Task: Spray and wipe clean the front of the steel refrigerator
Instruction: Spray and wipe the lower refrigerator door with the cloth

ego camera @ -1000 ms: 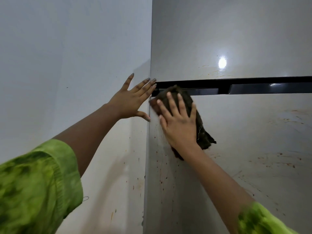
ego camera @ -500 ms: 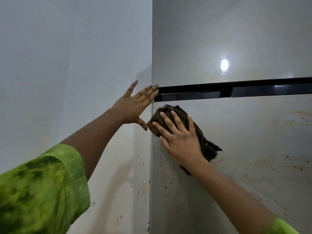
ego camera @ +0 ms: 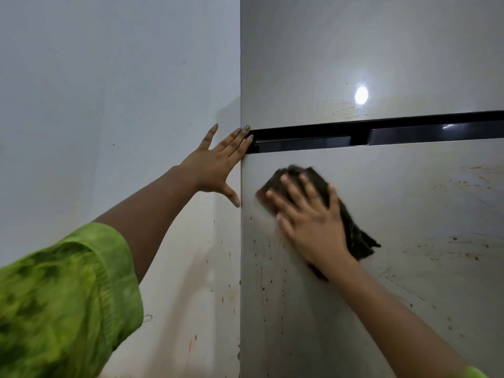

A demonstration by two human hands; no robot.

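Observation:
The steel refrigerator's lower door (ego camera: pixel 395 214) fills the right half of the view, speckled with reddish-brown spots and smears. A black handle strip (ego camera: pixel 381 132) separates it from the upper door (ego camera: pixel 354 50). My right hand (ego camera: pixel 311 222) presses a dark cloth (ego camera: pixel 357 238) flat against the lower door, just right of its left edge and below the strip. My left hand (ego camera: pixel 218 166) rests flat with fingers spread on the refrigerator's side panel (ego camera: pixel 191 241), fingertips at the front corner by the strip's left end. No spray bottle is in view.
The side panel carries brown drips low down. A bright light reflection (ego camera: pixel 361 95) shows on the upper door, with faint yellowish streaks beneath it. More stains run across the lower door to the right (ego camera: pixel 450 246).
My right hand slid the cloth down from the handle strip, then to the right, away from the door's left edge. My left hand stayed at the corner.

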